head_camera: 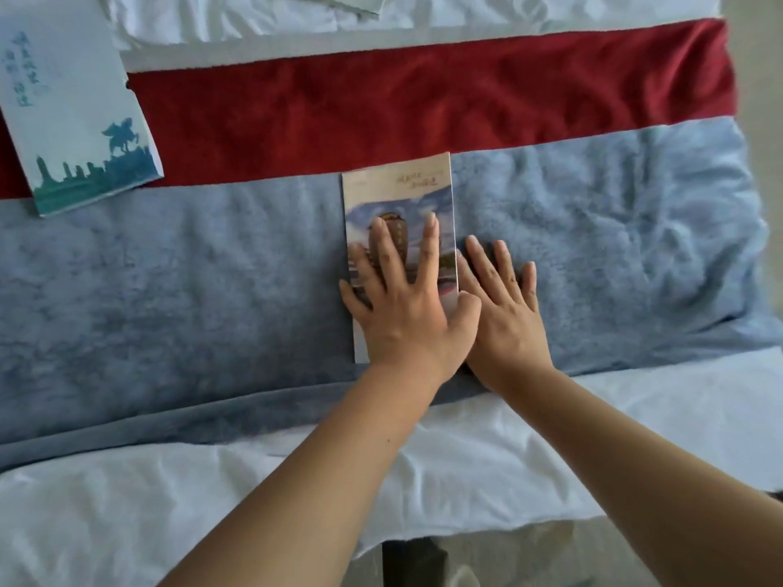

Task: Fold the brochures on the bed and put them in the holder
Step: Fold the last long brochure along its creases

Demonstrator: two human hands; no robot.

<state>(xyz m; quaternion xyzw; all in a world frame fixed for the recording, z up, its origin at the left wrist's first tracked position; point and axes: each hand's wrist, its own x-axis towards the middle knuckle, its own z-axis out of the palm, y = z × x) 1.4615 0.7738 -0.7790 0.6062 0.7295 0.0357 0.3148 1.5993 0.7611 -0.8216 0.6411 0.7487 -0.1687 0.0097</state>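
A folded brochure (398, 186) with a building photo on its cover lies flat on the blue-grey blanket (169, 269) in the middle of the bed. My left hand (402, 298) presses flat on its lower half, fingers spread. My right hand (504, 298) lies flat on the blanket right beside the brochure's right edge, fingers straight, its thumb side touching my left hand. A second, pale blue brochure (76, 112) with a horse rider and skyline print lies at the far left. No holder is in view.
A red runner (423, 103) crosses the bed behind the blanket. White sheets (127, 502) lie in front and behind. Part of another pale paper (356, 0) shows at the top edge. The bed's right side (754, 205) ends at the floor.
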